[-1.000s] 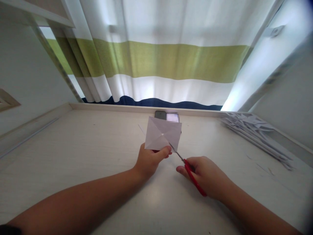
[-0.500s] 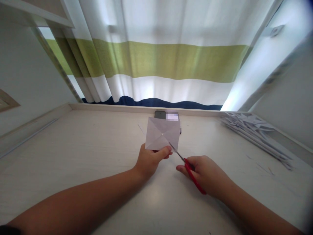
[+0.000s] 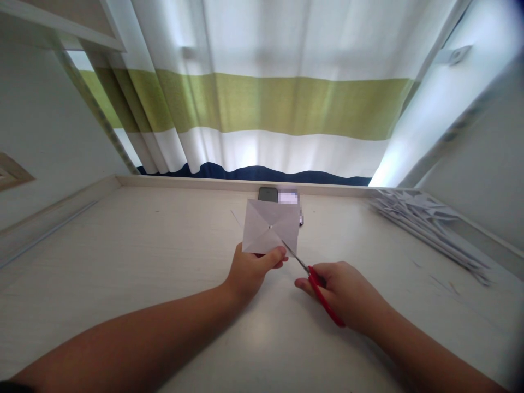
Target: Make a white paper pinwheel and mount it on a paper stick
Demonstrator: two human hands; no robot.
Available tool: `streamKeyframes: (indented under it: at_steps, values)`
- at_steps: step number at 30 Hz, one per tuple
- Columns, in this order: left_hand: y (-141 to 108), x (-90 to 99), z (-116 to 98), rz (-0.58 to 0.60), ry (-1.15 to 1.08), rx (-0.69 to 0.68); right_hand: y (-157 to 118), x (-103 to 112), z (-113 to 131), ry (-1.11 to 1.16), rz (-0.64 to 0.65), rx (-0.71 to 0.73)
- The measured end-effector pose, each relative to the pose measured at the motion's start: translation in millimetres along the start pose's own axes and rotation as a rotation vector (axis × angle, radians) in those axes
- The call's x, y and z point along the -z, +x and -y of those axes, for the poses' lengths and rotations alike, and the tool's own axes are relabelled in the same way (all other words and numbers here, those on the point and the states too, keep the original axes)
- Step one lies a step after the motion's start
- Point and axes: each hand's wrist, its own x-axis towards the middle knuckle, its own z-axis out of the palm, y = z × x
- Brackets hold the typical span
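A creased, nearly square sheet of white paper (image 3: 268,218) is held up above the table, with fold lines crossing near a small mark at its middle. My left hand (image 3: 256,267) pinches its lower edge, thumb in front and fingers behind. Red-handled scissors (image 3: 321,292) are in my right hand (image 3: 346,289), whose fingers are around the handles. The scissor blades point up and left and lie at the lower right part of the paper, just right of my left thumb.
Behind the paper, a dark grey object (image 3: 268,194) sits by the raised back edge of the white table (image 3: 164,234). A heap of folded white paper strips (image 3: 429,229) lies at the right. Thin scraps are scattered near it. A striped curtain (image 3: 286,103) hangs behind.
The view has shifted very slightly. Paper, scissors and both hands stay almost in the same place, and the small mark at the paper's middle looks darker.
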Motion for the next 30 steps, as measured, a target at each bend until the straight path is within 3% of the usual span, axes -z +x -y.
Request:
streamKeyframes:
  at_steps: [6, 23, 30]
  values:
    - [0.6, 1.0, 1.9, -0.005, -0.119, 0.007, -0.1, 0.8, -0.3, -0.013, -0.011, 0.006]
    - [-0.1, 1.9, -2.6, -0.083, 0.127, -0.016, -1.1, -0.7, -2.6, -0.047, -0.008, 0.038]
    - [-1.8, 0.3, -5.3, -0.081, 0.101, -0.024, -0.8, 0.0, -0.8, -0.01, 0.017, 0.035]
